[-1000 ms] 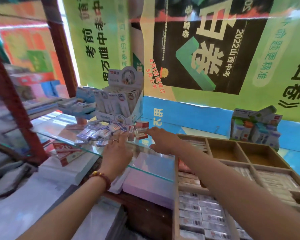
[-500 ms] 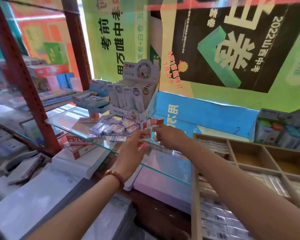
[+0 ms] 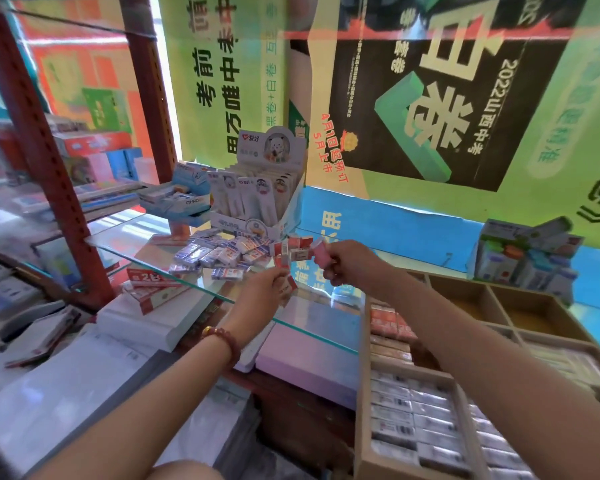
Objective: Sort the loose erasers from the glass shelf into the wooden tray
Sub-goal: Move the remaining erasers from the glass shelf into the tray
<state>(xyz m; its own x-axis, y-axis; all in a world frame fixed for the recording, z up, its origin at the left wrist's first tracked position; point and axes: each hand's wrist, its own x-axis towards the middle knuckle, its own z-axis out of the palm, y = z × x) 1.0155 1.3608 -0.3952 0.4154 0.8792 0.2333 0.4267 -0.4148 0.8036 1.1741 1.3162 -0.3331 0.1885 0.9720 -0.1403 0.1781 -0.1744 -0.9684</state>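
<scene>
Vs 1 s earlier, when both hands lay low on the clear glass shelf (image 3: 129, 233) among the red-and-white stock, they had come up off the glass w/ pickups. R hand (image 3: 349, 265) pinched a small pink block eraser (image 3: 321, 255) between thumb & curled fingertips, just above the shelf's right end, beside the cluster of red-and-white boxed erasers (image 3: 293, 245). L hand (image 3: 264, 294) had its fingers curled round a red-and-white sleeved eraser (image 3: 289, 287) near the shelf's front edge. Whether it held more than one, can't tell: too blurred.

The heap of blue-and-white sleeved erasers (image 3: 219, 252) sat on the glass left of both hands, approx. as it lay before. The compartmented wooden tray (image 3: 362, 393) stood lower right, below shelf level. Its near compartment was packed w/ pale sleeved erasers, and the one behind that held reddish ones (image 3: 390, 322).

For the task: the grasp looked done for this pair, but the carry hadn't begun, since both hands were over the shelf, not the tray. Probable next move: swing right & down, and put the red one w/ the reddish row. Where the pink one belonged was unclear. Most loose stock remained on the glass, so plenty was left to do.
</scene>
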